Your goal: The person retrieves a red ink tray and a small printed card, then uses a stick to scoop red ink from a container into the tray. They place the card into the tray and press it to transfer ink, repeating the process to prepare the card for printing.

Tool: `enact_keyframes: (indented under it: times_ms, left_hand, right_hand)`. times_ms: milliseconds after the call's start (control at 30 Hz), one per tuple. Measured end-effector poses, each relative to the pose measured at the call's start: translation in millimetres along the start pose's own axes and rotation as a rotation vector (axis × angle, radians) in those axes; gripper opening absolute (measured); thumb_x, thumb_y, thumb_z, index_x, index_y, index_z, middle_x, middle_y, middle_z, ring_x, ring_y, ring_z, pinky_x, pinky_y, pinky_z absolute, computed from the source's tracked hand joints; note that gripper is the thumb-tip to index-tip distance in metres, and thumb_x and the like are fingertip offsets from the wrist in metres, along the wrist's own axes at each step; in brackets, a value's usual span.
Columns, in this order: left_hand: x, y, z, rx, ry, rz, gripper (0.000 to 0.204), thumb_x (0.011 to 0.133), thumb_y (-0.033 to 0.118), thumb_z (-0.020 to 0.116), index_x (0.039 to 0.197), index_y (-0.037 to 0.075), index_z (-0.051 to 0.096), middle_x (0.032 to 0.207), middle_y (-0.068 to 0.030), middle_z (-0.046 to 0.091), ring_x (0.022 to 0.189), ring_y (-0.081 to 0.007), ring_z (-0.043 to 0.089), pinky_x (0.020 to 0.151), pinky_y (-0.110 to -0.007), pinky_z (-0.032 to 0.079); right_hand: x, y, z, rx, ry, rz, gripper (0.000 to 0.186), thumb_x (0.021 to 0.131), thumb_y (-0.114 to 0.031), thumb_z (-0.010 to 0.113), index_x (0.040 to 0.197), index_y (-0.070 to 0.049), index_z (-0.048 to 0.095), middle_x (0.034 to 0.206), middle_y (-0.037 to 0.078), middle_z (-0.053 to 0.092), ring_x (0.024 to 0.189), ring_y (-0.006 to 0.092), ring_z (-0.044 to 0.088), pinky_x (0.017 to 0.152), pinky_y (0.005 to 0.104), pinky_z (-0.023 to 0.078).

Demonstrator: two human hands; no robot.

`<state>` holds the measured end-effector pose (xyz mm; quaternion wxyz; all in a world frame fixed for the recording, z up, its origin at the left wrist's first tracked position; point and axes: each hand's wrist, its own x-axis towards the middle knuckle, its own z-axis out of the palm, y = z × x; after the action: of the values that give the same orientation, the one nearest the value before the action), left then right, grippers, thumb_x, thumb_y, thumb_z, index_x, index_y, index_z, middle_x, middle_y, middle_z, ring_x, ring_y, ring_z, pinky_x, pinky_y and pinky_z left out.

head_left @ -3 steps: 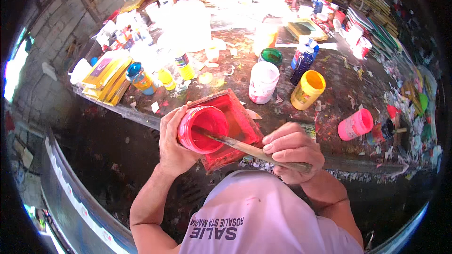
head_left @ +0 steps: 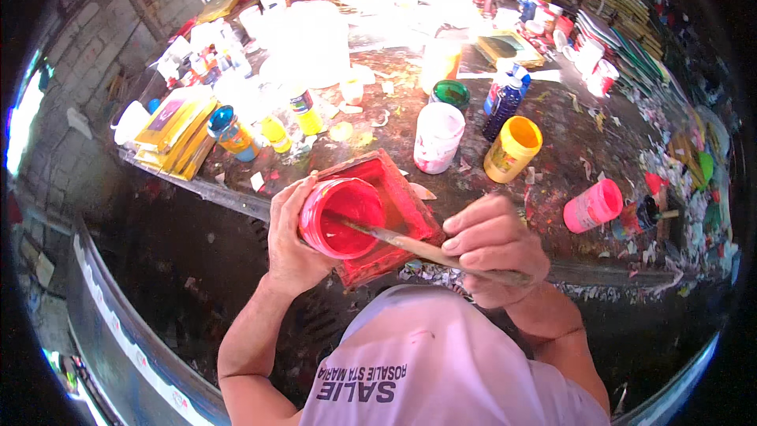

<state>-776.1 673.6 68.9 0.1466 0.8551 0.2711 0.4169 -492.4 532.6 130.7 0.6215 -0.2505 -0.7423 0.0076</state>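
My left hand (head_left: 292, 241) grips a tilted plastic pot (head_left: 355, 213) coated inside with red paint, fingers curled round its left side. Behind and right of the pot is a red-stained shallow frame or tray (head_left: 416, 209) at the table edge; whether the pot rests on it is unclear. My right hand (head_left: 501, 248) is closed on a wooden stick (head_left: 414, 247), whose darker end reaches inside the pot.
The stained table (head_left: 568, 134) holds a white tub (head_left: 438, 138), a yellow tub (head_left: 511, 154), a green-topped jar (head_left: 451, 93), a pink container (head_left: 591, 205), several bottles and stacked yellow frames (head_left: 173, 138). A grey block wall (head_left: 110, 24) stands left; bright glare washes out the back.
My right hand, with the stick, has shifted slightly rightward and upward. My left hand and the pot have moved only very slightly to the right.
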Motion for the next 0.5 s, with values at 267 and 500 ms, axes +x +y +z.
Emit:
enact_keyframes:
  times_ms: [267, 500]
  left_hand:
    - [28.5, 12.2, 57.1, -0.283, -0.03, 0.064, 0.128, 0.06, 0.034, 0.111, 0.163, 0.0, 0.044, 0.15, -0.0189, 0.065, 0.139, -0.0332, 0.064, 0.122, -0.05, 0.047]
    - [29.0, 19.8, 63.1, -0.354, 0.008, -0.033, 0.118, 0.062, 0.031, 0.111, 0.157, -0.001, 0.049, 0.148, -0.0202, 0.066, 0.141, -0.0401, 0.062, 0.123, -0.052, 0.048]
  right_hand:
    - [80.6, -41.0, 25.6, 0.488, 0.254, 0.244, 0.032, 0.113, -0.048, 0.06, 0.11, -0.017, 0.057, 0.085, 0.006, 0.065, 0.079, 0.0245, 0.065, 0.073, 0.0412, 0.053]
    - [89.3, -45.0, 35.4, 0.396, 0.279, 0.278, 0.034, 0.112, -0.048, 0.062, 0.106, -0.014, 0.059, 0.084, 0.005, 0.064, 0.07, 0.0214, 0.062, 0.068, 0.0377, 0.051]
